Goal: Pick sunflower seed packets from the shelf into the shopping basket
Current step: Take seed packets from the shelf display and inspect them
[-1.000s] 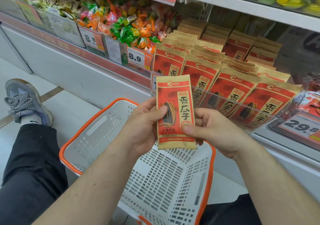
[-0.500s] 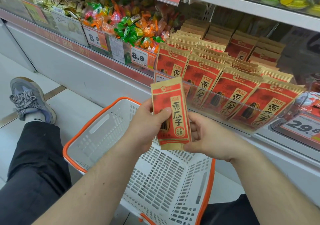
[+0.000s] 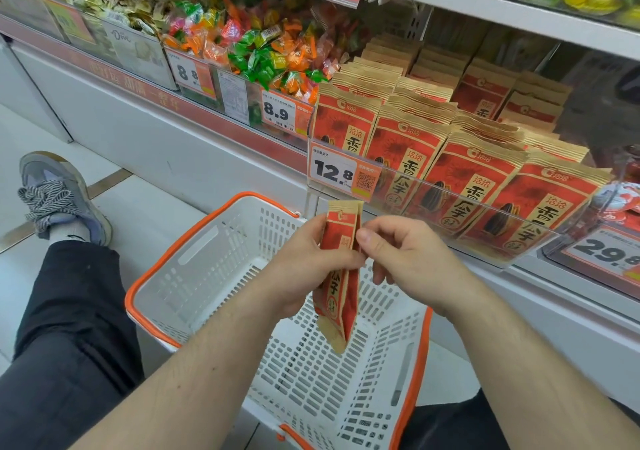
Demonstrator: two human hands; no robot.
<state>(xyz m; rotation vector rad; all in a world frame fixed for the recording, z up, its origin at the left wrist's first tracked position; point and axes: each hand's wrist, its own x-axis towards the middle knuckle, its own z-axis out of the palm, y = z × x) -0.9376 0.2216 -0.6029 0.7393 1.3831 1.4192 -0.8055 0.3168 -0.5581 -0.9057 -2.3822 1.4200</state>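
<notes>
we take the shopping basket, white with an orange rim, as landmark; it sits on the floor between our knees. directly above its middle, the sunflower seed packet hangs edge-on and nearly upright, its lower end pointing down into the basket without touching it. our left hand grips the packet's near side, thumb curled across the red face. our right hand is just beside the packet's far side, thumb and forefinger bent toward its upper edge; whether they pinch it or merely touch it we cannot tell. beyond the basket, on the shelf, the stocked seed packets stand in rows behind a clear plastic guard. a 12.8 price tag is fixed to the guard's end nearest the basket, and a 29.8 price tag lies further right. left of the seed packets and well above the basket, wrapped candies fill a bin marked with an 8.9 price tag. left of the basket, our grey sneaker rests on the floor tiles.
</notes>
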